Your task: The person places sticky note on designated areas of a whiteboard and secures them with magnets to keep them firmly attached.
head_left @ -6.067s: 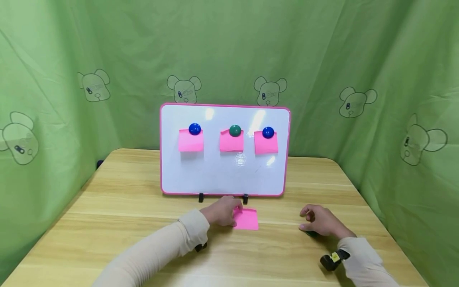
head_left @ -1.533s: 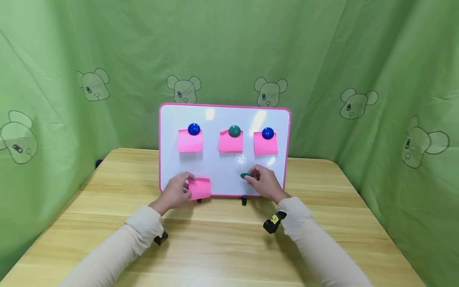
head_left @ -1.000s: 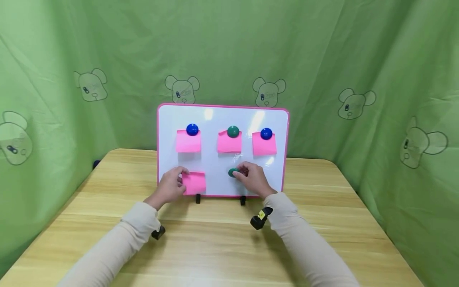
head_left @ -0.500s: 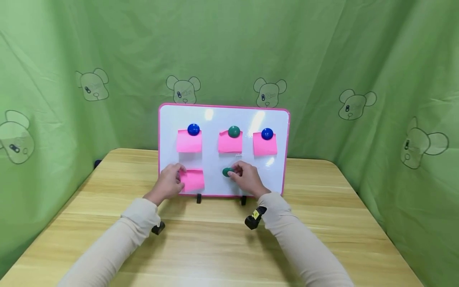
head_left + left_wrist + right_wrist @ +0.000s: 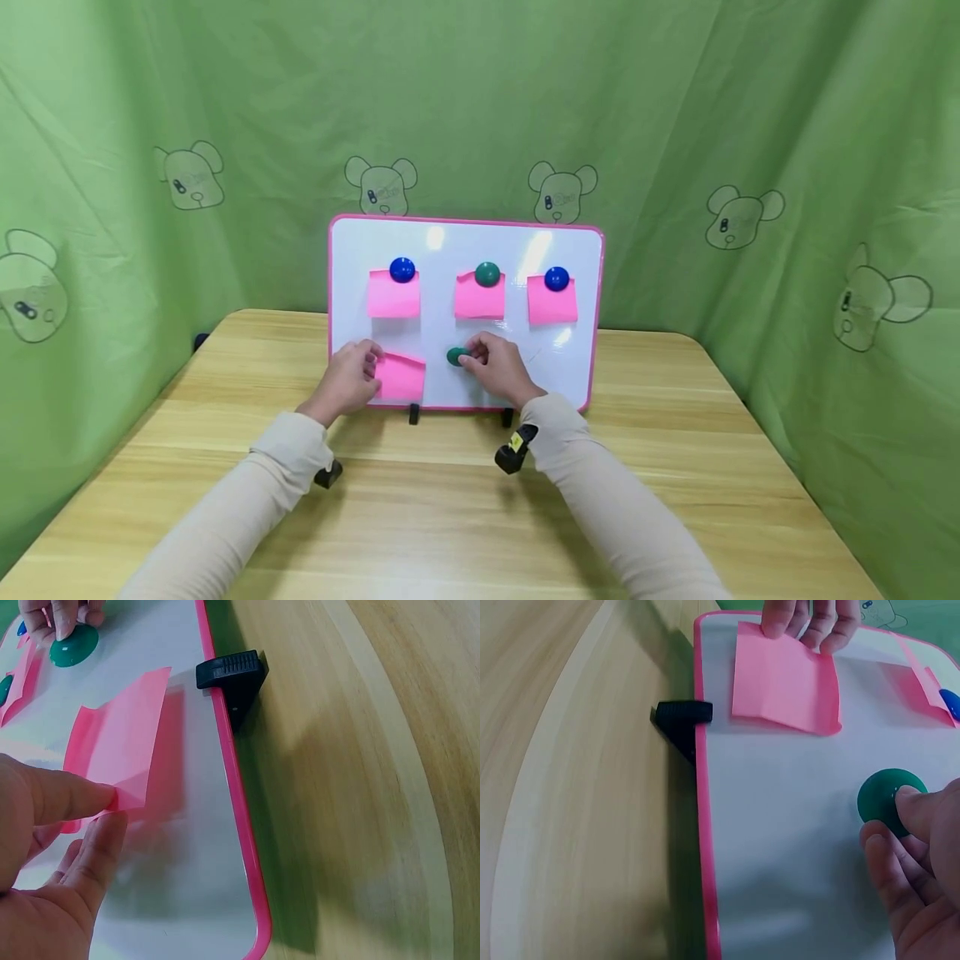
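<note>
My left hand (image 5: 348,379) pinches the left edge of a pink sticky note (image 5: 400,377) against the lower left of a whiteboard (image 5: 457,233). In the left wrist view the sticky note (image 5: 124,742) curves, its far side standing off the board over a pink shadow. To the right of it, my right hand (image 5: 495,364) pinches a round green magnet (image 5: 457,357) between thumb and fingers, close to the board. The right wrist view shows the magnet (image 5: 889,799) with the thumb on its domed face, apart from the note.
Along the board's upper part hang three pink notes, under a blue magnet (image 5: 402,270), a green magnet (image 5: 487,274) and another blue magnet (image 5: 557,278). Black feet (image 5: 414,414) support the pink-framed board on a wooden table (image 5: 420,517). A green curtain (image 5: 465,100) surrounds it.
The left hand has lifted the note from the table to the board's lower left. The right hand has picked up the green magnet and brought it leftward across the board toward the note.
</note>
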`<state>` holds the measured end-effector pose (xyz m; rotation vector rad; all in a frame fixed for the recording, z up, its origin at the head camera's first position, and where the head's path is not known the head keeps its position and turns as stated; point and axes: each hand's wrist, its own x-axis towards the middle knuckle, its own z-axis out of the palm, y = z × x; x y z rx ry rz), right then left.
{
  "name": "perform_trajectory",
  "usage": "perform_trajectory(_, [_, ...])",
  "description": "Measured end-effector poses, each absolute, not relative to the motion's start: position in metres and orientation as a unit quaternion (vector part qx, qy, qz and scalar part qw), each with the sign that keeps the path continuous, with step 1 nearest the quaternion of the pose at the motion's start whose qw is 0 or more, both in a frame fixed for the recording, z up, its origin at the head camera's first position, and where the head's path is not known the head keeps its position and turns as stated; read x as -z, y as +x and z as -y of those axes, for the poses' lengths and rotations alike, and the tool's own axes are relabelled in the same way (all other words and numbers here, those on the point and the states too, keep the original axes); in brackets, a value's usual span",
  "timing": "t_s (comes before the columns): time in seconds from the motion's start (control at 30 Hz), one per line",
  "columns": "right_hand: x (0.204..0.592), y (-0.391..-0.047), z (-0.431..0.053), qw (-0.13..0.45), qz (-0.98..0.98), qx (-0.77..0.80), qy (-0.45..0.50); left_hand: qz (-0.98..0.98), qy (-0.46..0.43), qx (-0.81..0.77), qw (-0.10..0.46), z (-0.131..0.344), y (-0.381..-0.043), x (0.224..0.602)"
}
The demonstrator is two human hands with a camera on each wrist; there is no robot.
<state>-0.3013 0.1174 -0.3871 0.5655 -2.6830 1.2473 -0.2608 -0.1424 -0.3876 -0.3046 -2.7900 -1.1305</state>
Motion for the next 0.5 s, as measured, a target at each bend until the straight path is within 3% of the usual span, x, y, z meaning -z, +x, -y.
perform_trajectory(0.5, [0.375, -0.301, -0.078, 0.04, 0.894, -0.393, 0.213, 0.908, -0.102, 0.396, 0.088, 0.145, -0.264, 0.39])
